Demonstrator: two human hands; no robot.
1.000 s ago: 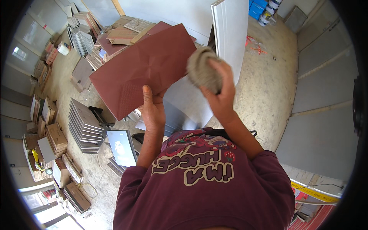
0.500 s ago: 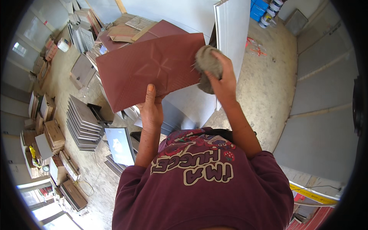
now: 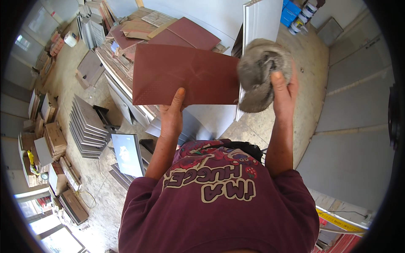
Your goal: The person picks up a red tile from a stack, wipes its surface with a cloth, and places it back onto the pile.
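Fingers (image 3: 179, 98) of the left hand (image 3: 171, 120) are clamping the lower edge of a dark red tile (image 3: 185, 76), the thumb lying up its near face and the others hidden behind it, so the slab is staying upright and raised in front of the person, face toward them. That single low grip is leaving nearly the whole face of the tile bare. The left forearm is rising steeply from the lower edge, wrist straight under the tile's bottom edge.

At the tile's right edge, the right hand (image 3: 284, 90) is bunching a grey rag (image 3: 261, 71), its fingers (image 3: 279, 86) curled shut around the wad with the thumb pressed across its front. The rag is overlapping the tile's right end; whether it is touching the face cannot be told. The right arm is lifted as high as the left, elbow low.

Behind the tile, more red tiles (image 3: 190, 34) are lying stacked; left of and below it, grey tiles (image 3: 86, 124) are leaning in a row on the floor (image 3: 95, 175).
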